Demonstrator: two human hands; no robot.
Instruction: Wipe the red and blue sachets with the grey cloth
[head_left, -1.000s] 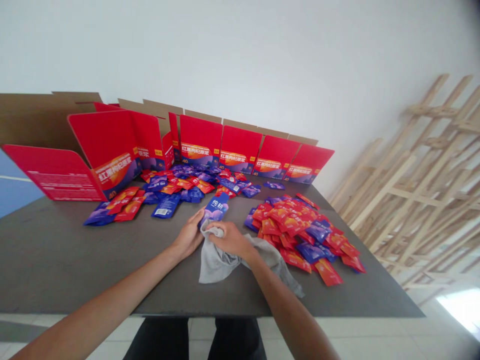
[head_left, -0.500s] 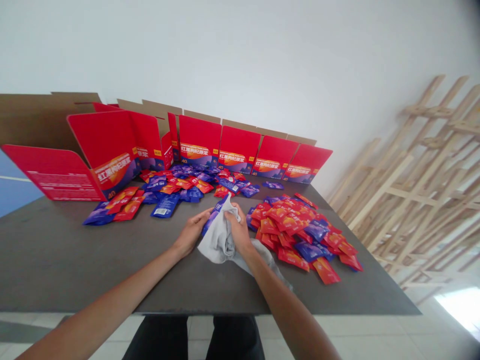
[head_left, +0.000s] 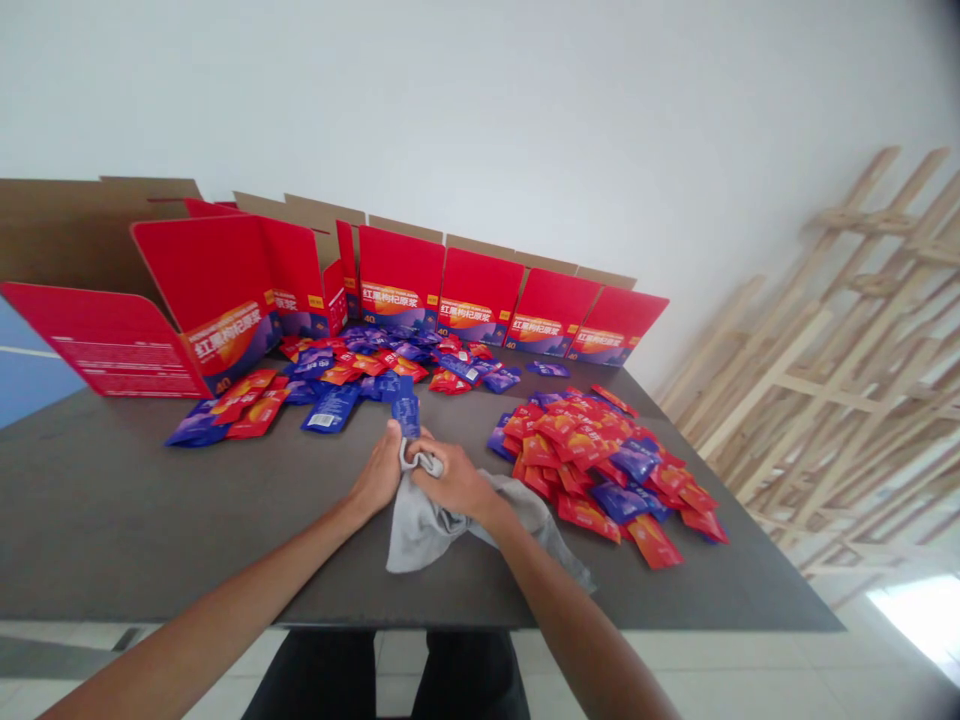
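Between my hands a purple-blue sachet (head_left: 406,412) stands up over the table, its printed back towards me. My left hand (head_left: 381,470) is closed on the sachet's lower left side, thumb up. My right hand (head_left: 452,480) grips a light grey cloth (head_left: 424,530) bunched against the sachet's lower part, which is hidden. The cloth's tail trails to the right under my right forearm. A heap of red and purple sachets (head_left: 570,440) lies right of my hands. Beyond them, more mixed sachets (head_left: 352,365) are spread before the boxes.
Open red printed boxes (head_left: 401,270) stand in a row along the back of the dark grey table (head_left: 187,530). A larger open box (head_left: 105,340) with its flap out is at the left. Wooden frames (head_left: 825,380) lean against the wall at right.
The sachet has turned from slanted to nearly upright, its printed back now showing. My right hand and the cloth have moved left and down to its lower part.
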